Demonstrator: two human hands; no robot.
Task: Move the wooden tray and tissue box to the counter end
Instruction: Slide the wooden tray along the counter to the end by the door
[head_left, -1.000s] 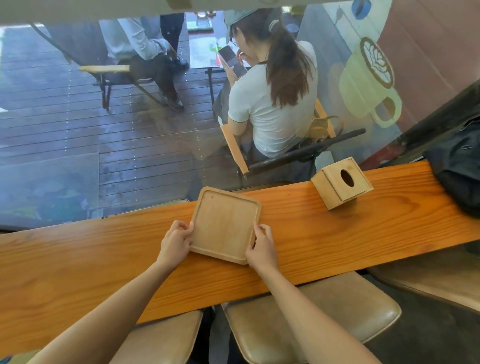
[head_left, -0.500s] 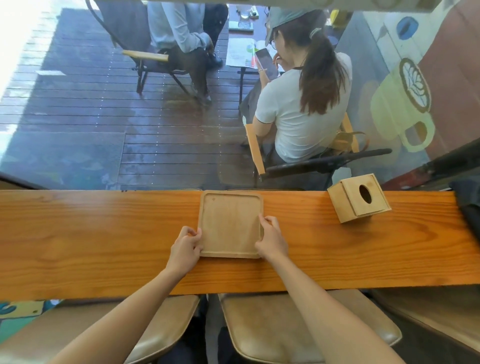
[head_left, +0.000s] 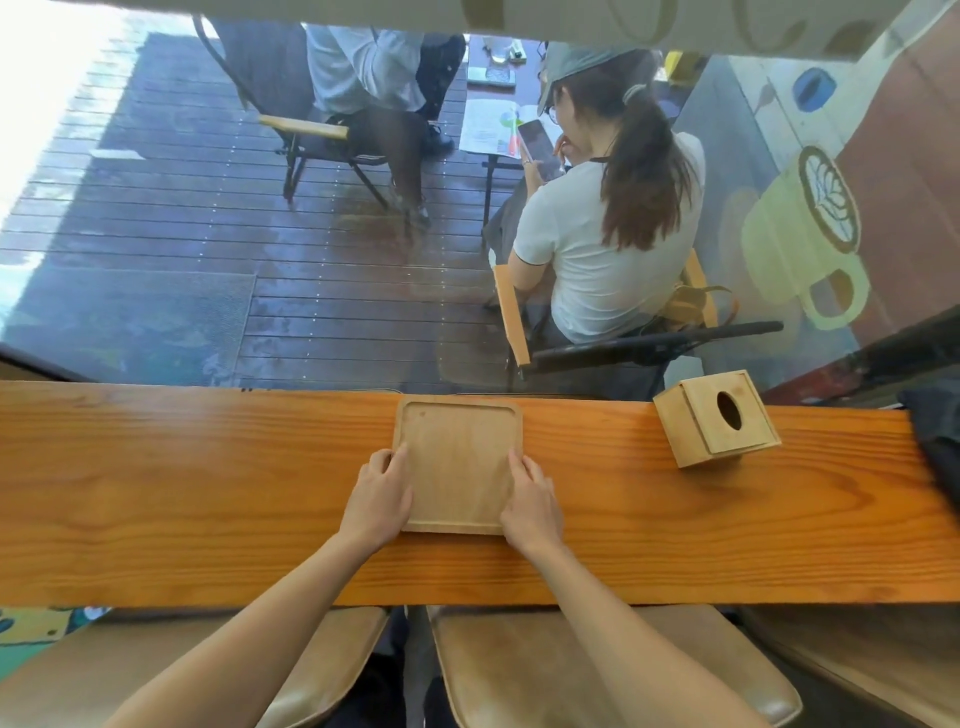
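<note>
A square wooden tray (head_left: 457, 457) lies flat on the long wooden counter (head_left: 208, 478), near its middle and close to the far edge. My left hand (head_left: 379, 499) grips the tray's left rim at the near corner. My right hand (head_left: 530, 501) grips its right rim at the near corner. A wooden tissue box (head_left: 717, 418) with an oval opening on top stands on the counter to the right of the tray, apart from both hands.
A dark bag (head_left: 935, 441) lies on the counter's right end. Behind the counter is a glass window; beyond it people sit on a wooden deck. Tan cushioned stools (head_left: 597, 670) stand under the counter's near edge.
The view has swung so the counter now runs level. The tray has turned square to the counter's edge, held in both hands. The tissue box has stayed put.
</note>
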